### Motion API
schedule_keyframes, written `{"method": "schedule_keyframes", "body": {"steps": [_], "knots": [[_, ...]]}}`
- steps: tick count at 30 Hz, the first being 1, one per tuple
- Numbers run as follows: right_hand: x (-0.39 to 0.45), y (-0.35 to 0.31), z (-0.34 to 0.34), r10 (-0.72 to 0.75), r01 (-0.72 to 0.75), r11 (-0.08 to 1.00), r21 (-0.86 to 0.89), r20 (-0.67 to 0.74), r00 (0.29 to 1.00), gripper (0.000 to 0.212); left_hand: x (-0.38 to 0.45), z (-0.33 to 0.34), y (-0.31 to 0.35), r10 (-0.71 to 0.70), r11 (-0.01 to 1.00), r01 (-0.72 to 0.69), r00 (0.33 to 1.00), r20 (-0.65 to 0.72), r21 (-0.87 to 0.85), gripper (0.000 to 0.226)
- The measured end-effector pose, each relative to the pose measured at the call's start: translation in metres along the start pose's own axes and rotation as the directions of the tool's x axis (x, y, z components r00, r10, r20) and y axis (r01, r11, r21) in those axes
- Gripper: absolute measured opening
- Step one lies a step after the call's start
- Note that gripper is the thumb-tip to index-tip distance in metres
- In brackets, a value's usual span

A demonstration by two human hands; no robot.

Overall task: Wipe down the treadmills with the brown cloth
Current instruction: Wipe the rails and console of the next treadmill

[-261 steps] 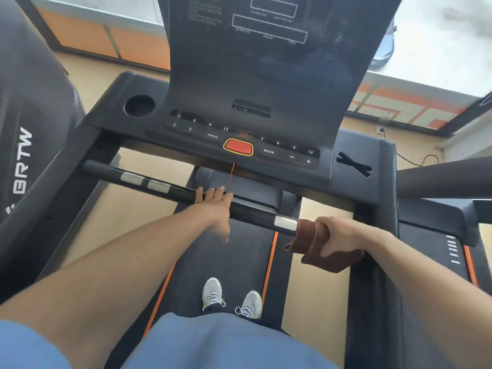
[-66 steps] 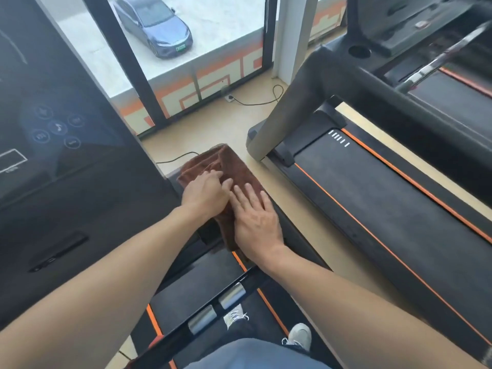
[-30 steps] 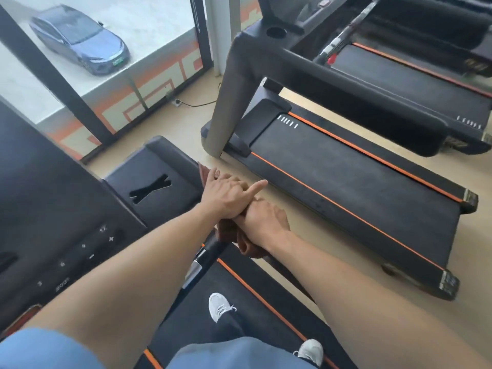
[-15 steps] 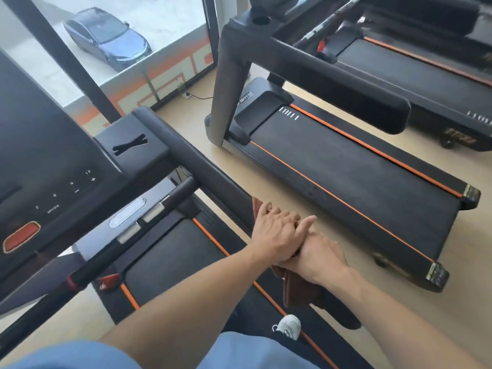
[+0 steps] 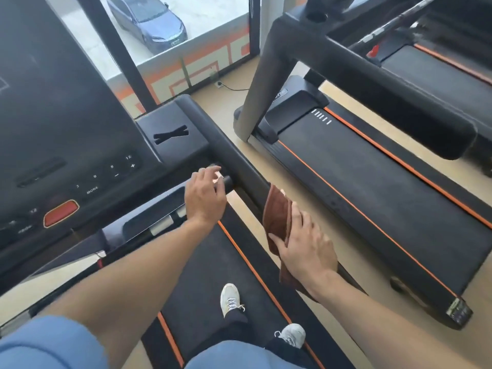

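The brown cloth [image 5: 275, 211] lies folded over the black right handrail [image 5: 229, 153] of the treadmill I stand on. My right hand [image 5: 306, 243] grips the cloth against the rail, thumb on the inner side and fingers over the top. My left hand [image 5: 205, 198] hangs with loosely curled fingers over the right end of the front crossbar [image 5: 159, 226], just below the console [image 5: 66, 129]. It holds nothing, and whether it touches the bar is unclear. The running belt [image 5: 207, 275] shows beneath my arms.
A red button [image 5: 61, 213] sits on the console's key row. A second treadmill [image 5: 372, 182] stands close on the right, with a strip of tan floor [image 5: 266, 166] between, and a third lies behind it. My white shoes [image 5: 230, 299] are on the belt. A window fills the far wall.
My left hand has come off my right hand and the cloth and moved left toward the crossbar. My right hand stays on the cloth at the rail. My view has turned slightly left.
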State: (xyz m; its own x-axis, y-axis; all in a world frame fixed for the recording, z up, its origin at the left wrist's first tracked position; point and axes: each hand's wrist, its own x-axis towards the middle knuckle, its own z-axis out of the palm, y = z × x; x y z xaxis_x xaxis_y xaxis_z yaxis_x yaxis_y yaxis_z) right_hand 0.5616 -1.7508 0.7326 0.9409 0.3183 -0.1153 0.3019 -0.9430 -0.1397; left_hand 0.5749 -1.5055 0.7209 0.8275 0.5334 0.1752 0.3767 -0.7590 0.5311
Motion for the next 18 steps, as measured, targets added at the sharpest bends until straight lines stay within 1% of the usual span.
{"method": "schedule_keyframes", "body": {"steps": [1,2,3,4,5,6,7,9,11,13,16,18], "knots": [[0.010,-0.008,-0.001,-0.007,0.007,1.000,0.007,-0.002,1.000,0.088,0.013,-0.003,-0.009,-0.078,0.996,0.075,0.994,0.072,0.049,0.024],[0.022,-0.017,-0.002,-0.008,0.008,1.000,0.021,0.000,1.000,0.086,0.025,-0.006,-0.016,-0.171,0.981,0.151,0.969,0.180,0.120,0.024],[0.034,-0.027,-0.003,-0.003,0.003,0.999,0.038,0.004,1.000,0.084,0.034,-0.007,-0.021,-0.231,0.961,0.168,0.924,0.306,0.219,0.024],[0.046,-0.037,-0.004,0.003,-0.004,0.999,0.052,0.009,1.000,0.082,0.040,-0.005,-0.024,-0.248,0.952,0.144,0.880,0.406,0.268,0.023],[0.058,-0.048,-0.005,0.003,-0.004,0.998,0.062,0.011,1.000,0.081,0.043,-0.003,-0.027,-0.234,0.953,0.101,0.846,0.479,0.287,0.021],[0.071,-0.058,-0.006,-0.002,0.002,0.998,0.070,0.009,1.000,0.079,0.044,-0.001,-0.029,-0.214,0.954,0.064,0.827,0.520,0.292,0.019],[0.084,-0.069,-0.008,-0.010,0.009,0.997,0.081,0.010,1.000,0.077,0.046,0.001,-0.031,-0.194,0.961,0.048,0.820,0.538,0.274,0.019],[0.113,-0.090,-0.010,-0.024,0.021,0.992,0.121,0.021,0.999,0.073,0.050,0.001,-0.035,-0.177,0.974,0.059,0.805,0.566,0.220,0.025],[0.143,-0.111,-0.013,-0.036,0.030,0.987,0.155,0.035,0.999,0.071,0.051,0.000,-0.034,-0.215,0.974,0.132,0.794,0.569,0.184,0.033],[0.171,-0.131,-0.014,-0.052,0.044,0.985,0.169,0.044,0.998,0.071,0.049,-0.002,-0.029,-0.263,0.964,0.204,0.824,0.502,0.169,0.038],[0.204,-0.159,-0.016,-0.091,0.086,0.984,0.154,0.028,0.995,0.076,0.047,0.000,-0.026,-0.232,0.969,0.169,0.875,0.424,0.182,0.039],[0.217,-0.171,-0.014,-0.149,0.145,0.978,0.147,0.012,0.989,0.077,0.047,0.000,-0.027,-0.218,0.971,0.153,0.881,0.420,0.182,0.042]]}}
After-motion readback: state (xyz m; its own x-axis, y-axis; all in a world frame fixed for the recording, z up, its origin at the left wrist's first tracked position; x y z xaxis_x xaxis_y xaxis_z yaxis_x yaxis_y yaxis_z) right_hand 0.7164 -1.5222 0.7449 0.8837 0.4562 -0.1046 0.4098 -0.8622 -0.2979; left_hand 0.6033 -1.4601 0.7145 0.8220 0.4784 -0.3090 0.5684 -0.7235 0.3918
